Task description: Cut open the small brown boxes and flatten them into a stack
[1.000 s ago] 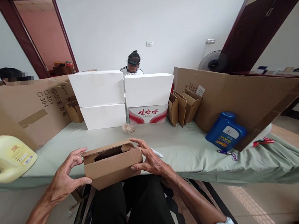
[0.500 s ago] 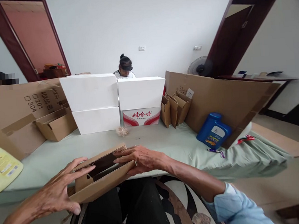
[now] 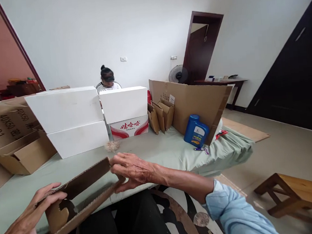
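An open brown cardboard box [image 3: 86, 178] tilts over the near edge of the cloth-covered table, its right end higher in view. Green cloth shows through its middle. My left hand [image 3: 26, 228] grips the left end, thumb below and fingers over the far wall, beside a cut, curved flap [image 3: 61, 214]. At the right end, my right hand [image 3: 133, 170] has its fingers bent over the corner and its thumb underneath. Just beyond the box, a small crumpled clear bundle [image 3: 112, 146] lies on the table.
White boxes [image 3: 74, 109] and a red-and-white printed carton [image 3: 130, 128] stand stacked at the back. Folded cardboard pieces [image 3: 161, 114] lean beside a large cardboard sheet [image 3: 198, 99]. A blue jug [image 3: 196, 132] and pen [image 3: 200, 149] sit right. Another person [image 3: 107, 79] is behind; a wooden stool [image 3: 299, 192] stands right.
My view has swung right, so the table's things appear further left. The box has opened wider between my hands and tilts more steeply. Both hands keep hold of its ends.
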Motion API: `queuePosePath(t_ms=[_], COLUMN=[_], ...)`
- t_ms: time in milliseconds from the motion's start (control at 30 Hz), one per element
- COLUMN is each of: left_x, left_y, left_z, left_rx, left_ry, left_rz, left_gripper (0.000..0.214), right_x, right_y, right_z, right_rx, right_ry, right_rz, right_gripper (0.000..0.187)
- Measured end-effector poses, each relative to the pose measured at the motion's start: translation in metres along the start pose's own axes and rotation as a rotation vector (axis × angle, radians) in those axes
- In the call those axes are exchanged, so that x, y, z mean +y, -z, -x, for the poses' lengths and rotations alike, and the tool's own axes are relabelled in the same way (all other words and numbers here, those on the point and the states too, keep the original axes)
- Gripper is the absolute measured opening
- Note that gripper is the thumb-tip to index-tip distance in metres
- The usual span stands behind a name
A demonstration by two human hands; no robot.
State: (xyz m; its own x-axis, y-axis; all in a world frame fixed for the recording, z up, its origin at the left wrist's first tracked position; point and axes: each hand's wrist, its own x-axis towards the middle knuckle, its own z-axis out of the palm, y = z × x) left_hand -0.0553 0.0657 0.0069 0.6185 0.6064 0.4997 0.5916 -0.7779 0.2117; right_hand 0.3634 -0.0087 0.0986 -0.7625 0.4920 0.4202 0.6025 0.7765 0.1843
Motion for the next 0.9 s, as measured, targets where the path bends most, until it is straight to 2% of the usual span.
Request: queuePosePath(t_ms=[100, 233, 300, 400, 467, 600, 700, 800, 900], left_x=[-0.008, -0.011, -0.004, 0.012, 0.020, 0.023, 0.022, 0.027, 0.034], left_y=[-0.001, -0.003, 0.001, 0.009, 0.014, 0.017, 0.019, 0.021, 0.022], left_z=[-0.006, -0.015, -0.019, -0.022, -0.022, -0.019, -0.021, -0.023, -0.022], left_rx=[0.060, 0.067, 0.031, -0.039, -0.066, -0.092, -0.118, -0.133, -0.099], left_ry=[0.066, 0.134, 0.126, 0.138, 0.164, 0.180, 0.168, 0.183, 0.197], left_rz=[0.134, 0.185, 0.167, 0.133, 0.114, 0.103, 0.124, 0.149, 0.152], left_gripper=[0.070, 0.062, 0.066, 0.069, 0.069, 0.076, 0.079, 0.076, 0.072], right_x=[0.001, 0.012, 0.023, 0.041, 0.048, 0.047, 0.039, 0.033, 0.035], right_y=[-0.015, -0.032, -0.035, -0.037, -0.037, -0.031, -0.023, -0.020, -0.022], right_z=[0.012, 0.009, 0.005, 0.000, -0.001, -0.006, -0.016, -0.026, -0.027], right_rx=[0.087, 0.148, 0.216, 0.265, 0.224, 0.092, -0.007, -0.102, -0.113], right_ry=[-0.177, -0.169, -0.174, -0.286, -0.320, -0.170, -0.026, 0.107, 0.121], right_rz=[-0.061, -0.174, -0.246, -0.372, -0.449, -0.508, -0.448, -0.295, -0.118], right_gripper=[0.050, 0.060, 0.068, 0.082, 0.076, 0.044, 0.043, 0.038, 0.033])
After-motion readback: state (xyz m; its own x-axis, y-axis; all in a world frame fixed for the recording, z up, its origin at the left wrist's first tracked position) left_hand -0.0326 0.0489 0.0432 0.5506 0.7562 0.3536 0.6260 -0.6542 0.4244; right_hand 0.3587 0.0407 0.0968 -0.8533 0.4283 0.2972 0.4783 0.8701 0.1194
